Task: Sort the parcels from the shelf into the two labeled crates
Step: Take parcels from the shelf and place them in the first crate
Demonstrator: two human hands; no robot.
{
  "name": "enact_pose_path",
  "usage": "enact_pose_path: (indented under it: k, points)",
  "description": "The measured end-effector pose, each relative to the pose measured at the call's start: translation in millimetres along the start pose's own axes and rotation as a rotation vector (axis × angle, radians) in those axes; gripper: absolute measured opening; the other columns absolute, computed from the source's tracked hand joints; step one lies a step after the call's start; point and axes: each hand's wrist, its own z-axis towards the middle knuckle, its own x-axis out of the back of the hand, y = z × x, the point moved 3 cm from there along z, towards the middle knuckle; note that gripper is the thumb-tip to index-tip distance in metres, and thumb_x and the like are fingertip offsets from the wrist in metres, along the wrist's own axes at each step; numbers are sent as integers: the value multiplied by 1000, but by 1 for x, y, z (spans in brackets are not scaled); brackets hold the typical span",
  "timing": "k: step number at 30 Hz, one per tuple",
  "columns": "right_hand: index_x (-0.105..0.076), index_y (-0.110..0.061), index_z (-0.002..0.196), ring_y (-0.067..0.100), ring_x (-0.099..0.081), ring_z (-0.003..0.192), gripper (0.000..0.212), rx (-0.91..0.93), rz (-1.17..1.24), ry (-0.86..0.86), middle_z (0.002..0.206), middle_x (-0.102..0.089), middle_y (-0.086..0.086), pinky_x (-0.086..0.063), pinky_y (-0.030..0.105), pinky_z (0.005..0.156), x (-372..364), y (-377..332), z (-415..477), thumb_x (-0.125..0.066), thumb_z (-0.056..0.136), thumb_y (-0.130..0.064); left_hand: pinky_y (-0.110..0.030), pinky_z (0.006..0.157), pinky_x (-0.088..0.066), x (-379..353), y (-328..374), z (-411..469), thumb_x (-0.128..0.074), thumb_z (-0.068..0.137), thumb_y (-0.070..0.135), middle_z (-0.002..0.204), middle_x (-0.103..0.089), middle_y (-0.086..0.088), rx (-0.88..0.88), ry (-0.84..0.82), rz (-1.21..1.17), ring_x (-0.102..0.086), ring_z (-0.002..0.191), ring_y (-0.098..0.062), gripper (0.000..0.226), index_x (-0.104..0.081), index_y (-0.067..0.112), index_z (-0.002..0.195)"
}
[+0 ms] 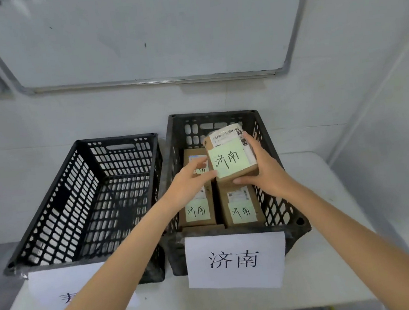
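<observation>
Head view. We hold one small cardboard parcel [231, 153] above the right crate [269, 133], over its far half. The right hand [263, 167] forms the main grip, clamped on the parcel's right side with the thumb under its near bottom edge. The left hand [191, 181] is open, its fingertips touching the parcel's lower left corner without closing on it.

We judge the parcel light and stiff: one hand carries it, and its faces show no sag. The cardboard looks dry and not slippery. The green note [227, 158] and printed label on top appear only stuck on, so we take hold of the side faces and bottom edge, not the paper.

Below the grip, stacked parcels [241, 206] with matching green notes cover most of the crate floor; what free space remains under the parcel is hidden. The crate wall stands just right of the grip. Left of the grip, the left crate [82, 200] holds no parcels. Both crates rest on the counter [336, 267], with a paper sign [236, 262] nearer us than the grip.
</observation>
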Motion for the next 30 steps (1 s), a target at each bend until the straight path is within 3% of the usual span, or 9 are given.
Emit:
enact_pose_path:
  k: [4,9,11,14,17,20,23,30]
  points:
    - [3,-37,156,17,-29,143,120,25,-245,-120,160,-22,0,-34,49,114,9,26,11,-83,76,-15,-32,101,-42,9,-13,14,-55,97,36,140,-50,5,47,80,71,-48,125,-13,52,-41,25,145]
    - [12,-48,150,22,-23,145,119,204,-625,-341,163,-4,-5,-41,47,110,12,51,20,-80,78,-31,-25,94,-36,11,-25,30,-56,97,31,141,-49,1,68,129,201,-46,127,-16,54,-37,20,146]
    - [19,-52,146,21,-23,144,119,294,-740,-437,163,2,-7,-40,40,110,11,60,23,-78,80,-28,-24,93,-35,10,-33,35,-58,96,29,139,-50,1,85,132,238,-47,122,-14,54,-37,21,145]
    - [25,-53,143,22,-19,146,120,415,-857,-566,163,9,-3,-37,41,112,9,71,26,-75,83,-26,-21,88,-35,9,-46,44,-59,96,27,132,-51,6,121,125,249,-45,115,-8,54,-37,21,145]
    - [28,-53,142,24,-11,149,119,536,-910,-672,164,10,3,-33,43,115,4,78,30,-73,85,-27,-22,87,-37,5,-55,52,-58,96,27,131,-52,6,145,108,296,-46,113,-7,53,-37,20,144]
    - [22,-48,148,26,-15,149,112,659,-946,-742,164,5,9,-31,42,116,-4,84,30,-71,88,-29,-31,100,-41,-1,-62,61,-58,96,28,140,-50,1,165,63,374,-49,125,-16,57,-35,16,147]
    - [20,-46,150,30,-19,148,115,761,-967,-797,164,2,12,-30,43,115,-12,90,27,-71,87,-14,-43,108,-39,-6,-68,70,-57,96,32,145,-47,-3,189,1,457,-45,131,-20,59,-33,17,148]
    - [23,-50,147,33,-18,146,118,837,-914,-919,164,1,13,-31,49,115,-15,105,24,-69,87,-7,-43,108,-37,-34,-74,94,-54,97,32,147,-45,-5,83,-209,731,-43,133,-23,52,-40,16,144]
